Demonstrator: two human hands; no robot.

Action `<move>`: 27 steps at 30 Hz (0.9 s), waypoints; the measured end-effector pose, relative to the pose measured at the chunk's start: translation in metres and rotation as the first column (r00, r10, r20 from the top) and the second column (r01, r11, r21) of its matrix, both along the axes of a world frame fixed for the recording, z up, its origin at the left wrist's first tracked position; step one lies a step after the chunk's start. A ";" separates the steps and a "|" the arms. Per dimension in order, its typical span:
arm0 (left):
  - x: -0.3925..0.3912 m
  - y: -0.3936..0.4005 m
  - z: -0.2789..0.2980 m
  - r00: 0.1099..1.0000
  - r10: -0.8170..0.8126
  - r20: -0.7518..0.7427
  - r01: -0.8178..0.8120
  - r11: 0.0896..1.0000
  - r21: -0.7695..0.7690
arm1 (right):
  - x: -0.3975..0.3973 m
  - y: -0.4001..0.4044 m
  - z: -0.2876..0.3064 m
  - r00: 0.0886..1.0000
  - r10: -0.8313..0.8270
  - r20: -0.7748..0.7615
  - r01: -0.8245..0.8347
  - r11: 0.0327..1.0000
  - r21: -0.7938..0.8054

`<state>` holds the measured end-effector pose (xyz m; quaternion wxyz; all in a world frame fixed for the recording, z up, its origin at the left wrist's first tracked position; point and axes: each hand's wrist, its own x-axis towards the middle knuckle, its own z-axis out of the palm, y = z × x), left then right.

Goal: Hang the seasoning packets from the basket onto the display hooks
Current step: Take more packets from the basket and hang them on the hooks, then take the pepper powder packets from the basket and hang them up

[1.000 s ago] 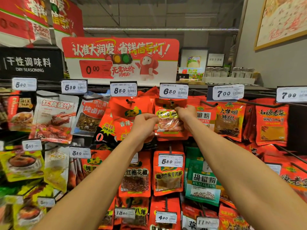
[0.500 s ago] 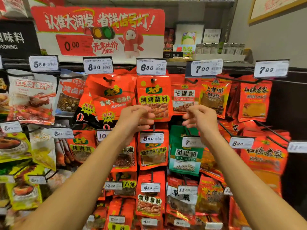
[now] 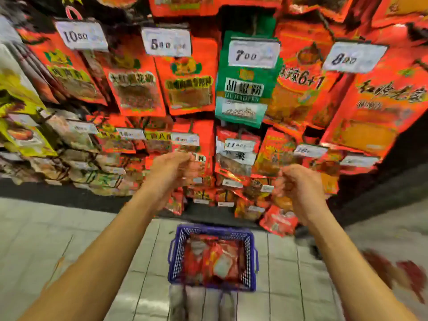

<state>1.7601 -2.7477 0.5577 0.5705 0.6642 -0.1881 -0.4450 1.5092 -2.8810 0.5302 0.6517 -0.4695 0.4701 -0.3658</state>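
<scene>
Fingers loosely curled, both hands [image 3: 172, 169] [image 3: 298, 184] hold nothing; basket [image 3: 176, 253] below, packets [image 3: 213, 258] inside.

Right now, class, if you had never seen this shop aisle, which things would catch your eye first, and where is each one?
The wall of bright red seasoning packets fills the upper half, broken by one green packet at top centre under a 7.00 price tag. Low at centre, a blue basket sits on the pale tiled floor, with red packets inside. Left hand and right hand reach forward above it, holding nothing.
</scene>
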 end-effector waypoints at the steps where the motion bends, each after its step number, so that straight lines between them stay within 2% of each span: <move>1: -0.008 0.005 -0.021 0.999 0.002 -0.042 0.000 0.999 0.047 | -0.006 0.005 -0.024 0.999 -0.001 -0.041 0.003 0.999 0.051; 4: -0.028 0.019 -0.084 0.993 0.039 -0.115 -0.013 0.975 0.221 | -0.023 0.024 -0.094 0.977 0.053 -0.206 -0.016 0.984 0.176; 8: -0.047 0.039 -0.176 0.975 0.086 -0.204 0.011 0.903 0.430 | -0.043 0.052 -0.198 0.902 0.159 -0.400 -0.010 0.937 0.349; 13: -0.064 0.064 -0.311 0.908 0.228 -0.352 0.033 0.798 0.601 | -0.059 0.094 -0.346 0.829 0.256 -0.497 0.066 0.838 0.541; 17: -0.070 0.085 -0.427 0.885 0.300 -0.355 0.045 0.704 0.708 | -0.064 0.117 -0.471 0.774 0.369 -0.514 0.101 0.730 0.676; 19: -0.071 0.091 -0.480 0.892 0.285 -0.352 0.079 0.667 0.741 | -0.064 0.120 -0.535 0.692 0.443 -0.570 0.068 0.746 0.663; 21: -0.067 0.092 -0.529 0.912 0.230 -0.339 0.124 0.632 0.765 | -0.058 0.117 -0.592 0.540 0.536 -0.648 -0.024 0.780 0.625; 22: -0.064 0.091 -0.552 0.917 0.198 -0.346 0.155 0.622 0.768 | -0.054 0.113 -0.617 0.487 0.533 -0.692 -0.047 0.807 0.589; 25: -0.054 0.087 -0.609 0.917 0.164 -0.363 0.203 0.592 0.780 | -0.042 0.099 -0.690 0.407 0.380 -0.830 -0.013 0.912 0.411; 27: -0.050 0.085 -0.640 0.920 0.142 -0.367 0.224 0.578 0.784 | -0.036 0.088 -0.729 0.315 0.368 -0.875 -0.050 0.927 0.372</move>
